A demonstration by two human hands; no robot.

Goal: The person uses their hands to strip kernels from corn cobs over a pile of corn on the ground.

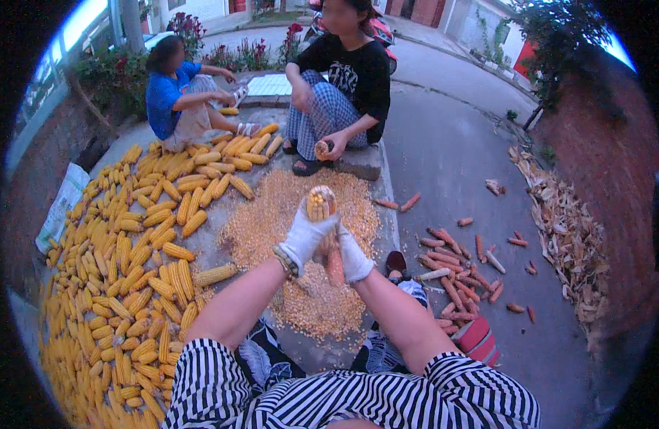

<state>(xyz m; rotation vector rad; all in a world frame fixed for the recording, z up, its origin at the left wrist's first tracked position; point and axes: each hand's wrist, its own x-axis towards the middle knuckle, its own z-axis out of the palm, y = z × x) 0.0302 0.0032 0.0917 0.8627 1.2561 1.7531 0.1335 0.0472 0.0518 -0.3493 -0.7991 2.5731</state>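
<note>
My left hand (304, 237), in a white work glove, is closed around a partly stripped ear of corn (320, 206), its tip pointing up and away from me. Close against it, my right hand (354, 256), gloved too, grips a bare reddish corn cob (334, 267) that slants downward. Both hands meet over a spread of loose corn kernels (319, 307) on the ground; the contact between ear and cob is partly hidden by the gloves. Whole yellow ears of corn (129, 279) are heaped along my left.
Stripped cobs (455, 275) lie scattered to my right near a red striped object (478, 342). Opposite sits a person in black (351, 79) holding an ear; a person in blue (176, 96) sits far left. Dry husks (569, 236) line the right wall; a white sack (63, 204) stands left.
</note>
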